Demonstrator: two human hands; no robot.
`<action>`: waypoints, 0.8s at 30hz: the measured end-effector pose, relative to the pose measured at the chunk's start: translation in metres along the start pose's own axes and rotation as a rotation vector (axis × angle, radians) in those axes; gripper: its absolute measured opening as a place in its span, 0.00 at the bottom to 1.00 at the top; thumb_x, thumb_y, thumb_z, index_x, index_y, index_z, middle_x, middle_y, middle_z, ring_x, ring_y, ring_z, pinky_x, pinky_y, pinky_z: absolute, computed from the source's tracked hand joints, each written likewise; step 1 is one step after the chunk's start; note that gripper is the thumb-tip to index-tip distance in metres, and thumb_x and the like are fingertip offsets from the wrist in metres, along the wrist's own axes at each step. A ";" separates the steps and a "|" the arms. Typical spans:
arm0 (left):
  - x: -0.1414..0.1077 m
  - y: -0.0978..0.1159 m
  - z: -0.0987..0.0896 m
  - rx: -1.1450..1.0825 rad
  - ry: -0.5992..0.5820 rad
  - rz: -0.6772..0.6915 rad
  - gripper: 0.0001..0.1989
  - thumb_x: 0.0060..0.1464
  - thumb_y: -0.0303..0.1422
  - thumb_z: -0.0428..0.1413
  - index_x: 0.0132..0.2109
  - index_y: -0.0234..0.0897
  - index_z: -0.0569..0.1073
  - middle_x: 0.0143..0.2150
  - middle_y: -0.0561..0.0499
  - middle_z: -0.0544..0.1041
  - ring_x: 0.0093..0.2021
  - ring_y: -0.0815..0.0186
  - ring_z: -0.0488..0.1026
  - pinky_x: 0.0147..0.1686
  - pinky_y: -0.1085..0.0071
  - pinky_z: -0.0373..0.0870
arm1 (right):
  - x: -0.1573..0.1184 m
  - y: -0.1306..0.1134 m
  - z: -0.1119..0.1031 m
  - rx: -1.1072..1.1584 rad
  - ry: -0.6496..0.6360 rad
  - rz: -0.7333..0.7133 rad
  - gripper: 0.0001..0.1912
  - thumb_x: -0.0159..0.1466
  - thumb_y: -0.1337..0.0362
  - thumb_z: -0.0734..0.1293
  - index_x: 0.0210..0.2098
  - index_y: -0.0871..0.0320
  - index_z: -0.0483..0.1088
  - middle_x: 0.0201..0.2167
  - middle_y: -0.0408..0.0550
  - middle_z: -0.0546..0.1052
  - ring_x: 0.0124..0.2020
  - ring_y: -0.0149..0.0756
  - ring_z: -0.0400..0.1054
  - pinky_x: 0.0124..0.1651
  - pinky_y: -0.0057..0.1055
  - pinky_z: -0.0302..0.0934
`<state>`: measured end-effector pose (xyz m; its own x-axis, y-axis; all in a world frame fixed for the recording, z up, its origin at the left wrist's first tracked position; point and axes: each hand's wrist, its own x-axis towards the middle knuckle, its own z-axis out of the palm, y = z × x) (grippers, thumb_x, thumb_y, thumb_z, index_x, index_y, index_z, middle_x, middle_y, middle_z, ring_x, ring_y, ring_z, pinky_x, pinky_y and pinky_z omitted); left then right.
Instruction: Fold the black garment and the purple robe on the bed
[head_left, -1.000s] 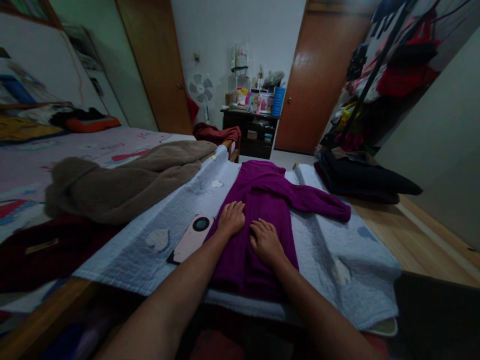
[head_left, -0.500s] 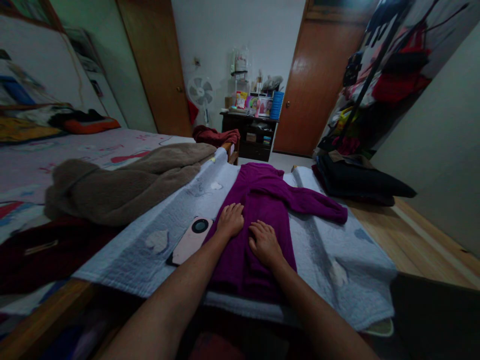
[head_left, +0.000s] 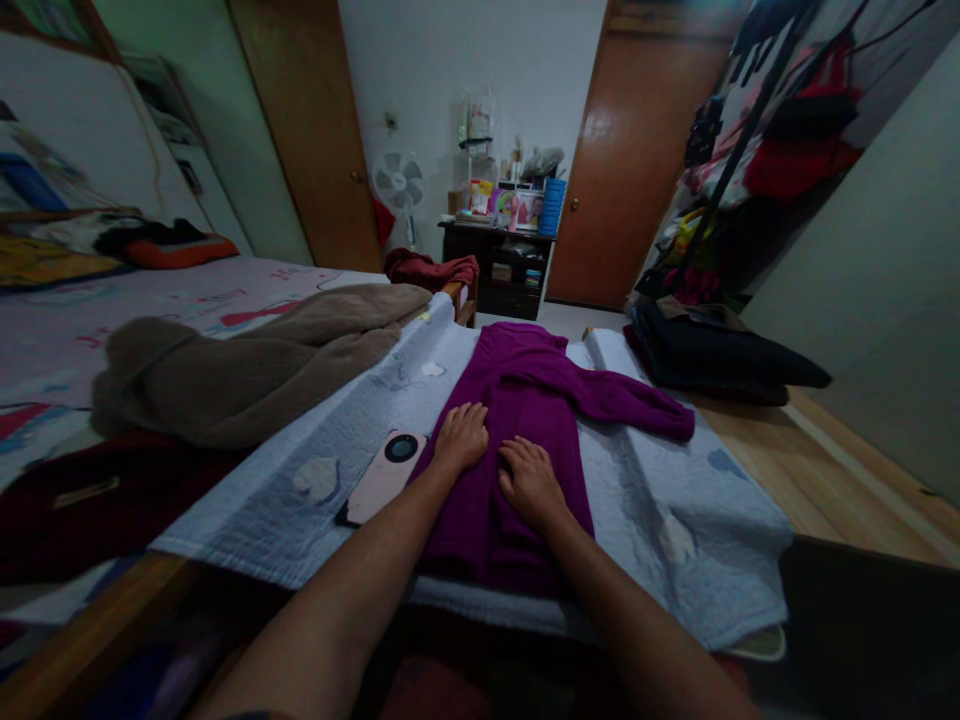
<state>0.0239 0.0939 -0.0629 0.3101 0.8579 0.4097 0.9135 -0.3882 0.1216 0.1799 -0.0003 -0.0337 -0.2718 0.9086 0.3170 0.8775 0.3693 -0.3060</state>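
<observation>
A purple long-sleeved top [head_left: 536,400] lies on a pale blue quilted cloth [head_left: 645,490]. One sleeve stretches out to the right; the left side is folded in over the body. My left hand [head_left: 461,437] rests flat on the top's left part, fingers stretched out. On its middle lies my right hand [head_left: 531,480], palm down with the fingers slightly bent and apart. Neither hand grips the fabric. Just left of the top, beside my left forearm, is a pink phone [head_left: 379,480] with a round dark camera ring.
A brown fluffy garment [head_left: 247,370] and a dark red garment [head_left: 112,500] lie to the left, by a pink bed [head_left: 300,275]. Folded dark clothes [head_left: 720,350] are stacked on a wooden board [head_left: 840,490] at right. Behind stand a fan [head_left: 401,185] and a dark cabinet [head_left: 491,265].
The hands and the purple top stay in the same place. Only a very slight shift of the whole view shows.
</observation>
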 end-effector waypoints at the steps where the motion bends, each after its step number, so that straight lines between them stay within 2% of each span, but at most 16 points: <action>1: 0.000 0.000 0.000 -0.001 -0.001 -0.003 0.23 0.59 0.30 0.45 0.61 0.35 0.67 0.62 0.45 0.68 0.64 0.57 0.61 0.63 0.57 0.54 | 0.000 0.000 0.000 0.003 0.001 0.001 0.20 0.63 0.64 0.62 0.54 0.55 0.69 0.56 0.49 0.71 0.62 0.42 0.57 0.64 0.41 0.46; 24: 0.000 -0.003 0.007 0.030 0.037 0.030 0.23 0.60 0.29 0.45 0.60 0.35 0.68 0.62 0.45 0.69 0.63 0.56 0.62 0.62 0.56 0.55 | 0.001 0.002 0.002 0.027 0.004 0.007 0.19 0.63 0.64 0.62 0.53 0.56 0.69 0.56 0.49 0.72 0.62 0.42 0.57 0.64 0.41 0.45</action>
<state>0.0234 0.0971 -0.0694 0.3278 0.8330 0.4457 0.9116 -0.4027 0.0821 0.1803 0.0012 -0.0360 -0.2636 0.9106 0.3184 0.8686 0.3676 -0.3322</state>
